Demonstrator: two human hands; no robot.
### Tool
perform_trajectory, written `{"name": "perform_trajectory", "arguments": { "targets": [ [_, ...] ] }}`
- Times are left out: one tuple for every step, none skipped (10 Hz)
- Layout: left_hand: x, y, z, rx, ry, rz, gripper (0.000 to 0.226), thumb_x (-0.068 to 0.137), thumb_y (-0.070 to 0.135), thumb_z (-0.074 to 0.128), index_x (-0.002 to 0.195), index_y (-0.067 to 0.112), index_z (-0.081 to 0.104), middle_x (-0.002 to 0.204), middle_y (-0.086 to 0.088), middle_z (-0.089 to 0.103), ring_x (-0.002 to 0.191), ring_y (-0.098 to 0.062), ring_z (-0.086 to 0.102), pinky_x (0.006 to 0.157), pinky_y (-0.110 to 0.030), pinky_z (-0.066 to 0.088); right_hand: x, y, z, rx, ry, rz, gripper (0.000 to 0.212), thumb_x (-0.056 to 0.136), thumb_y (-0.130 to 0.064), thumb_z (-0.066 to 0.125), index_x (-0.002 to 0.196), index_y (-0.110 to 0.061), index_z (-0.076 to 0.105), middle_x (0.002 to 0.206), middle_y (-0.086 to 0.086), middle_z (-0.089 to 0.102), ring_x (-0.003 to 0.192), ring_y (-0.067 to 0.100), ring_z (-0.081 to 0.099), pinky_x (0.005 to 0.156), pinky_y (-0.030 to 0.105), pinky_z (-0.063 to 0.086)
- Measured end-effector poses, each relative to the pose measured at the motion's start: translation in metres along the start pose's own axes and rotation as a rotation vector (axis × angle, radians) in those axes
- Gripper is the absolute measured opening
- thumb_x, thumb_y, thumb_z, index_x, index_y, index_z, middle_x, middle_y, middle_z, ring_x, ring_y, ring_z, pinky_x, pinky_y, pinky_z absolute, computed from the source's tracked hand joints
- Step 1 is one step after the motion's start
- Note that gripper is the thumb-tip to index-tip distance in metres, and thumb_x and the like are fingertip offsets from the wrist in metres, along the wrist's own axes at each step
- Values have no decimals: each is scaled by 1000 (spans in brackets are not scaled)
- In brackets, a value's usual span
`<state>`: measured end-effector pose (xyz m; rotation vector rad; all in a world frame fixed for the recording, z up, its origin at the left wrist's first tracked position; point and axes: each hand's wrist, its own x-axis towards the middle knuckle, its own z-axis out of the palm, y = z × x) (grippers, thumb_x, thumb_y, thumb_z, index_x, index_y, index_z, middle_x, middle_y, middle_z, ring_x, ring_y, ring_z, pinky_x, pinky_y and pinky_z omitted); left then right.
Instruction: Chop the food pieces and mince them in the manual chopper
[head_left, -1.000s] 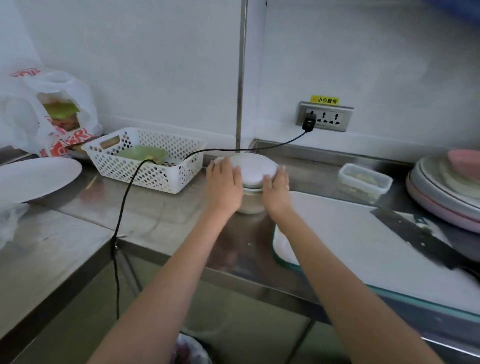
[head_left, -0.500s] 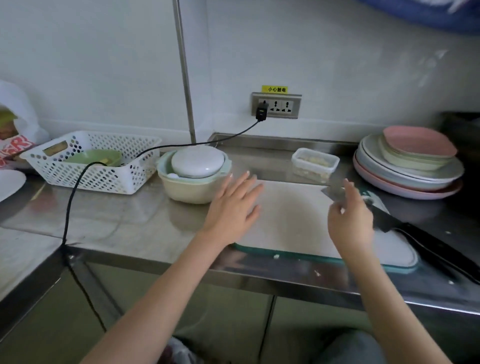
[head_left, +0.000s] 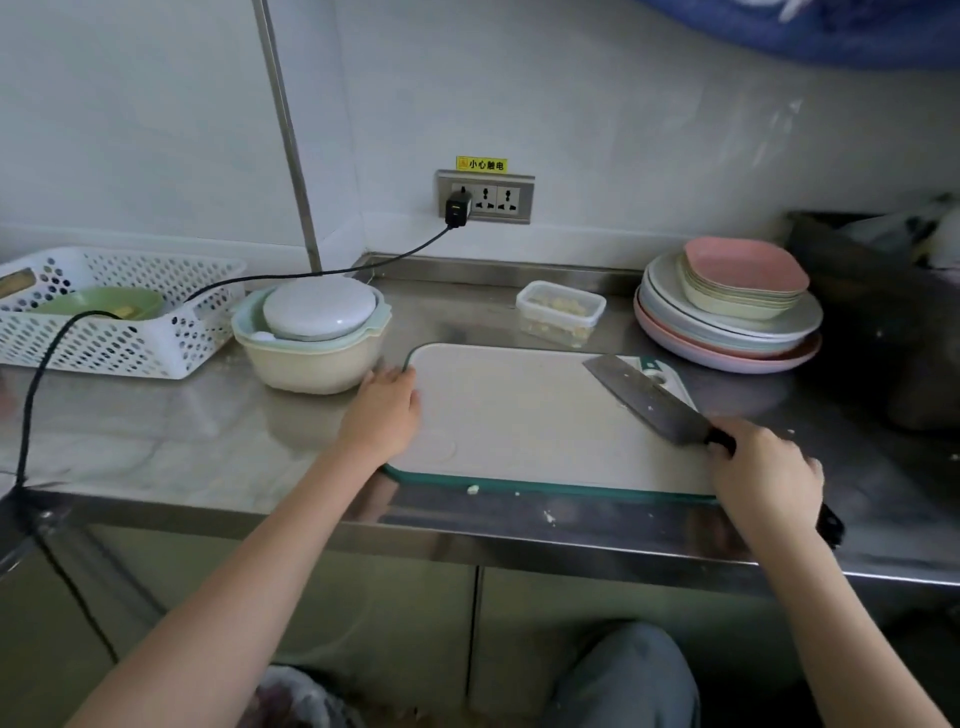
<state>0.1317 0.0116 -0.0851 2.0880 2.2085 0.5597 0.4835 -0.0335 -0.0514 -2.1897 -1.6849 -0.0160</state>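
Observation:
The manual chopper (head_left: 318, 315), a white domed lid unit, sits in stacked cream and pale green bowls (head_left: 311, 358) left of the white cutting board (head_left: 524, 415). My left hand (head_left: 382, 415) rests on the board's left edge with fingers fairly straight. My right hand (head_left: 763, 470) grips the black handle of a cleaver (head_left: 644, 397) whose blade lies flat on the board's right part. A small clear box of pale food pieces (head_left: 561, 312) stands behind the board. The board's surface is bare apart from crumbs.
A white perforated basket (head_left: 109, 317) with a green dish stands at the left. A black cable (head_left: 332, 270) runs from the wall socket (head_left: 485, 196) over the basket and off the counter. Stacked plates (head_left: 727, 312) sit at the right. Crumbs lie along the steel counter edge (head_left: 519, 525).
Both hands left the chopper lid. The left moved to the board's left edge, the right reached across and took hold of the cleaver handle. The view swung right.

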Motion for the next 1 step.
{"name": "perform_trajectory", "arguments": {
  "targets": [
    [-4,15,-10,58,95,-3,44,99,12,35,142,5,38,140,-17,47,134,-30,36,111,-37,21,-1,-8,-20,180,64,-67,39,94,-27,52,133,-29,52,133,6,57,123,26,51,108,45,20]
  ]
}}
